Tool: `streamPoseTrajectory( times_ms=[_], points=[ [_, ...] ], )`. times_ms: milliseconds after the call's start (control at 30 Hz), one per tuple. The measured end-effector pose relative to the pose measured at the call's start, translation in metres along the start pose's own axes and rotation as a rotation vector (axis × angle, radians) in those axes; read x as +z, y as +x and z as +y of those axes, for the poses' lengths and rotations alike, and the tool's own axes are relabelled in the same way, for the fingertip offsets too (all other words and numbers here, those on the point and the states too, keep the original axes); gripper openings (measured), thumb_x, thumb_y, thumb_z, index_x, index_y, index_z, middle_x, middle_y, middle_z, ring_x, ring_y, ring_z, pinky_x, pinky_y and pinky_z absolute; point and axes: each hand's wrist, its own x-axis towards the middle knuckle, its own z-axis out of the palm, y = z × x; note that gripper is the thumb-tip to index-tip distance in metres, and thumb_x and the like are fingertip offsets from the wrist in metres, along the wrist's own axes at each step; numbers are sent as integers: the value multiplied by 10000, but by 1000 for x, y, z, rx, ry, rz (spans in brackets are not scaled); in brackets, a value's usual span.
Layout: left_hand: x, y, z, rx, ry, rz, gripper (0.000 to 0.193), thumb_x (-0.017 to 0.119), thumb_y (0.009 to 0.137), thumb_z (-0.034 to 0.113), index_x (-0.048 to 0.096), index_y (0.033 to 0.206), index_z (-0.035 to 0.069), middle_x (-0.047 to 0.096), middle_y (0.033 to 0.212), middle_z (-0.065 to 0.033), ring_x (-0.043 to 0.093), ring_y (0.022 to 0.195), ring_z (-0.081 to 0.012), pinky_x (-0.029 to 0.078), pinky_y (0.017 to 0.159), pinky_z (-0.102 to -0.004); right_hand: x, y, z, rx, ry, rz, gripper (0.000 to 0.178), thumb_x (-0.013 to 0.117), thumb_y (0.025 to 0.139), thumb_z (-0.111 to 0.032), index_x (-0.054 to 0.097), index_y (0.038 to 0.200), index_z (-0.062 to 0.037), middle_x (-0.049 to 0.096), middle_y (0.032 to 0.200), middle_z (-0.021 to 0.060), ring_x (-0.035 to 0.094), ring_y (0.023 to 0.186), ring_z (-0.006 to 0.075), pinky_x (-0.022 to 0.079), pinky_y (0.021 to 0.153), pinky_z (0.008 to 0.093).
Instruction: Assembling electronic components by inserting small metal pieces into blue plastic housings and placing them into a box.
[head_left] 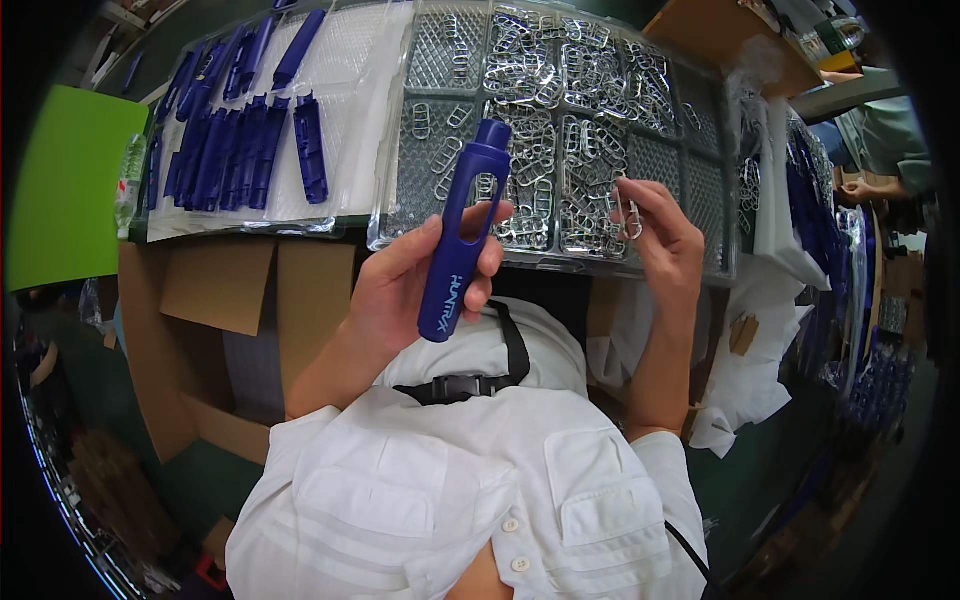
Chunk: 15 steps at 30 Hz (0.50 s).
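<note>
Dark blue plastic handle (463, 230), long and rounded, with an oval slot near its capped top and white lettering low on its body. Held nearly upright, leaning slightly right, above the near edge of a clear tray. Small silver wire clip (631, 219), looped and shiny, pinched up in the air, right of the handle and apart from it.

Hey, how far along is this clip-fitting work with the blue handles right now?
Done: nothing visibly finished; I can't tell whether any blue handles on the white tray already carry clips. In hand: the left hand holds one blue handle upright, and the right hand pinches a metal clip, still apart from it. Left: a row of blue handles and many loose clips in the clear tray.
</note>
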Motion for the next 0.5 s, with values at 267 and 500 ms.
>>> streamPoseTrajectory(
  times_ms=[267, 500],
  points=[
    [-1, 14, -4, 4, 35, 5, 607, 354, 1134, 382, 260, 1607, 13, 608, 1178, -144, 696, 935, -201, 641, 763, -348, 10, -19, -26, 107, 255, -38, 451, 522, 961, 126, 600, 1399, 55, 599, 1341, 176, 710, 968, 161, 584, 755, 248],
    [0, 12, -4, 3, 18, 29, 613, 343, 1132, 418, 285, 1602, 28, 635, 1131, -168, 701, 774, -194, 624, 684, -330, 19, -18, -29, 224, 248, 36, 447, 606, 959, 106, 588, 1401, 40, 705, 1202, 131, 707, 909, 121, 552, 735, 210]
  ],
)
